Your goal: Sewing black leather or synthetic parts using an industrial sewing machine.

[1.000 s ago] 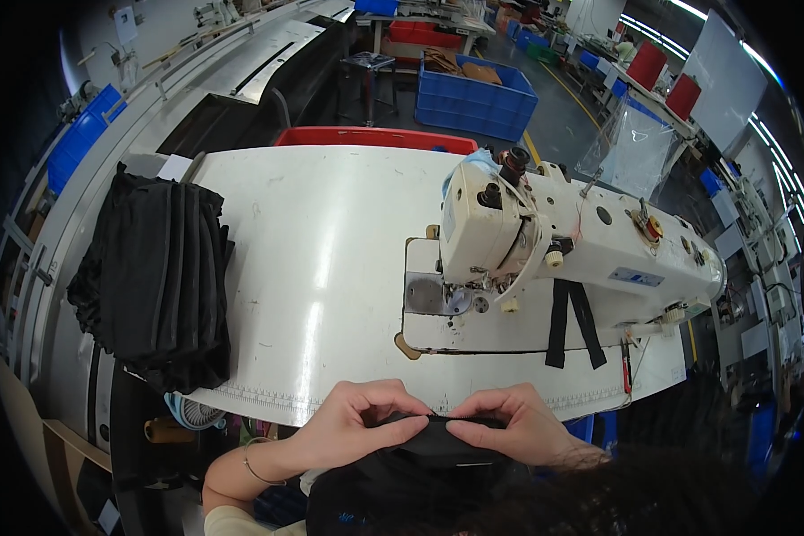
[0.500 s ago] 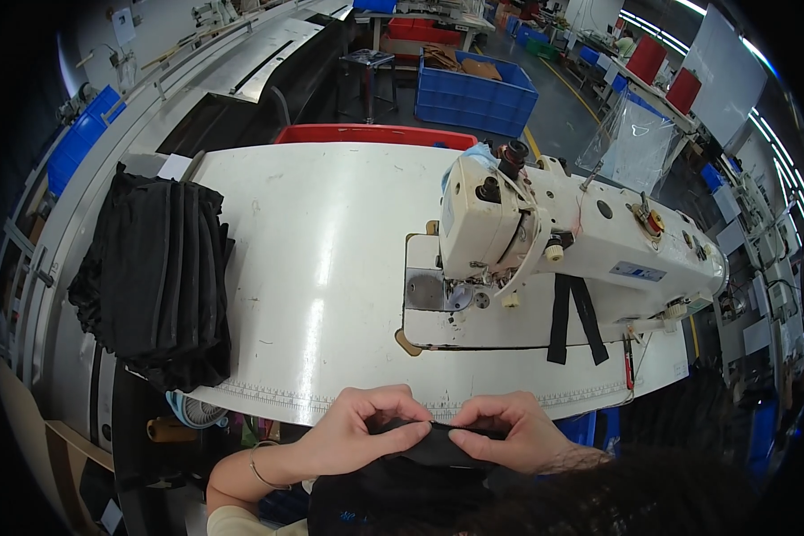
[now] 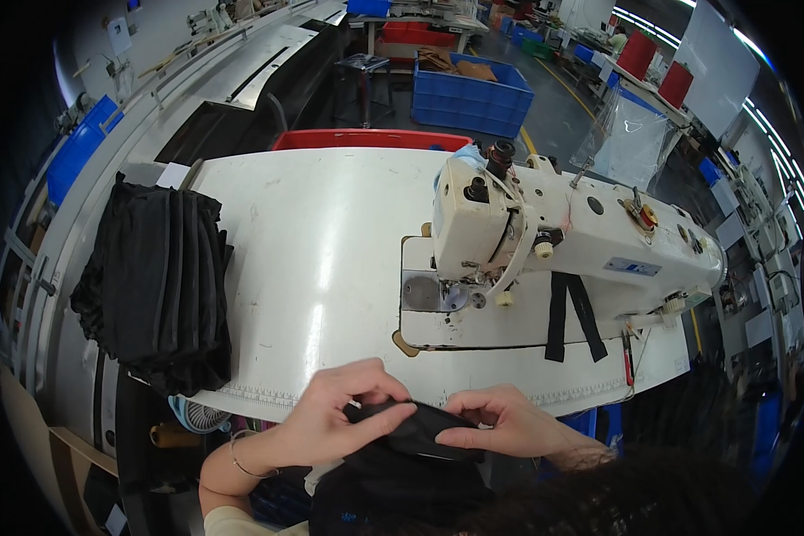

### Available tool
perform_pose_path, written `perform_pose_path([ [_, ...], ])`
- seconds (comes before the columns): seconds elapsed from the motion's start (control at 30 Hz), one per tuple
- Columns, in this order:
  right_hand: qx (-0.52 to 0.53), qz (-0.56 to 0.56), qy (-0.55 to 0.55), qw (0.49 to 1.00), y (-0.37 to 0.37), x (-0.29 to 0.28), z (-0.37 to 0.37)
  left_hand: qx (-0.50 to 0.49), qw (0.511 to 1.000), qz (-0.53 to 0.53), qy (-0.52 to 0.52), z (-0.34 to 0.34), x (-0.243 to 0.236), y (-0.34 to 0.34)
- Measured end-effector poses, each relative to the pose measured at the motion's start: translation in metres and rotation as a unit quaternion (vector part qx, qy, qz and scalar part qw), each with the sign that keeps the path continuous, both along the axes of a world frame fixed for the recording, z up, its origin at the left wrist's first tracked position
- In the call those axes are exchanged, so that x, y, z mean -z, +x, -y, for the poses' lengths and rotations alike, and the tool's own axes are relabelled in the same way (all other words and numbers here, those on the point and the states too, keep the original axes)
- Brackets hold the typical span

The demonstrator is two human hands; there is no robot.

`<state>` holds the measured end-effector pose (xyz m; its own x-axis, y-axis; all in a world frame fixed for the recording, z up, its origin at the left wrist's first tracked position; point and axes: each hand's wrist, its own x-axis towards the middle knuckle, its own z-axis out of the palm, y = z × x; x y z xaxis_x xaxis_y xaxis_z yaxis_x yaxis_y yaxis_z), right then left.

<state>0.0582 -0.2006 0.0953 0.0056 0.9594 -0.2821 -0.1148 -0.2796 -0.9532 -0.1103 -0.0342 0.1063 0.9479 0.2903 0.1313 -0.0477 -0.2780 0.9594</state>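
Note:
A piece of black fabric [image 3: 420, 432] is pinched between my two hands at the near edge of the sewing table [image 3: 281, 241]. My left hand [image 3: 341, 413] grips its left part between thumb and fingers. On the right side, my right hand [image 3: 500, 422] holds the edge with thumb and forefinger. The cloth's lower part hangs toward my lap and merges with other dark cloth there. Beyond my hands stands a white sewing machine [image 3: 567, 219], its needle area not over the fabric. Two black strips [image 3: 556, 326] lie beside the machine's base.
A thick stack of black fabric pieces [image 3: 156, 277] sits on the table's left end. Red-handled snippers [image 3: 628, 359] lie near the right edge. Behind the table are a red bin [image 3: 366, 139] and a blue crate [image 3: 469, 100]. A small fan [image 3: 196, 414] is below the left edge.
My left hand has shifted slightly up and left, and the hands are a little farther apart. More of the black fabric shows between them. The view has shifted slightly.

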Motion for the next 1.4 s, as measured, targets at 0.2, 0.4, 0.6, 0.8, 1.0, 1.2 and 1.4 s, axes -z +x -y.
perform_pose_path([
  [0.2,-0.061,0.06,-0.046,0.995,-0.012,0.066,-0.003,-0.22,0.87,0.167,0.409,-0.048,-0.045,0.003],
  [0.4,0.126,0.237,0.199,0.943,-0.044,0.069,-0.043,-0.225,0.888,0.166,0.366,-0.064,-0.06,0.006],
  [0.6,0.153,0.207,0.269,0.928,-0.037,0.061,-0.066,-0.155,0.985,0.047,0.064,-0.055,-0.054,-0.001],
  [0.8,0.178,0.144,0.283,0.931,-0.042,0.007,-0.037,-0.044,0.995,-0.028,-0.08,-0.012,-0.049,-0.01],
  [1.0,0.203,0.023,0.152,0.967,-0.04,-0.012,-0.011,0.003,0.994,-0.058,-0.094,-0.012,-0.039,-0.006],
  [1.2,0.199,0.074,0.139,0.967,-0.039,-0.019,-0.007,0.028,0.984,-0.064,-0.161,-0.006,-0.036,-0.004],
  [1.4,0.197,0.086,0.138,0.967,-0.039,-0.023,-0.003,0.045,0.981,-0.07,-0.174,-0.006,-0.031,-0.004],
])
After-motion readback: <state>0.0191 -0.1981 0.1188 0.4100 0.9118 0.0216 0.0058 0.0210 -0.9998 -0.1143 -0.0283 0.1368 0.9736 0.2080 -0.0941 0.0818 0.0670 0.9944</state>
